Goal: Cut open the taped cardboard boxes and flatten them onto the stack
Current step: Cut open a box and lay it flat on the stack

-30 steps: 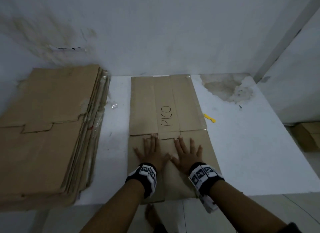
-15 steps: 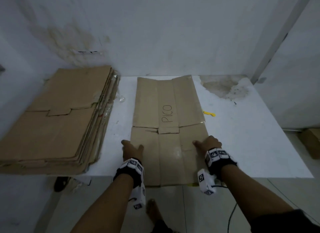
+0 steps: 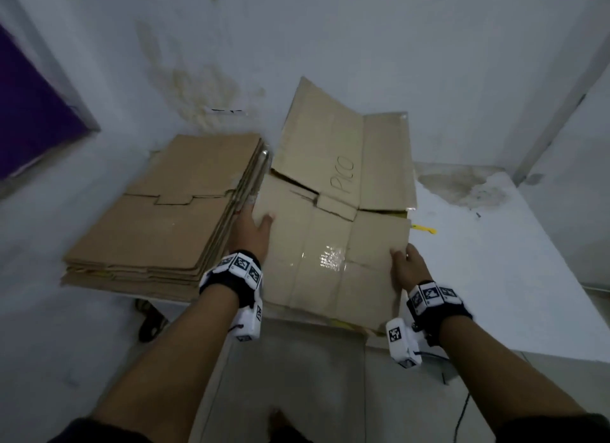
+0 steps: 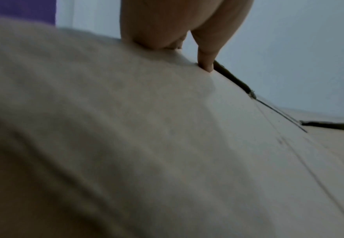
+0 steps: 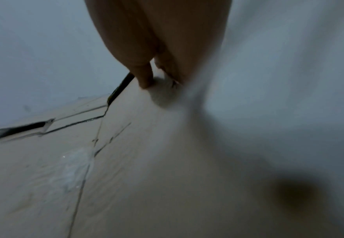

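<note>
Head view: the flattened box (image 3: 333, 244) marked "PICO" is lifted off the white table (image 3: 495, 277), far end tilted up, just right of the stack (image 3: 158, 218). The left hand (image 3: 251, 231) grips its left edge and the right hand (image 3: 407, 266) its right edge — thumbs on top. A yellow cutter (image 3: 424, 228) lies on the table beyond.

Left wrist: thumb (image 4: 205, 53) pressed onto cardboard (image 4: 167, 145).

Right wrist: thumb (image 5: 144, 77) on the cardboard (image 5: 126, 161) — blurred

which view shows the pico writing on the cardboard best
The head view: the flattened box is seen whole, with the handwritten PICO legible on its raised far flap. The left wrist view shows only blurred cardboard surface and flap edges; the right wrist view shows the same plus shiny tape, no writing.
</note>
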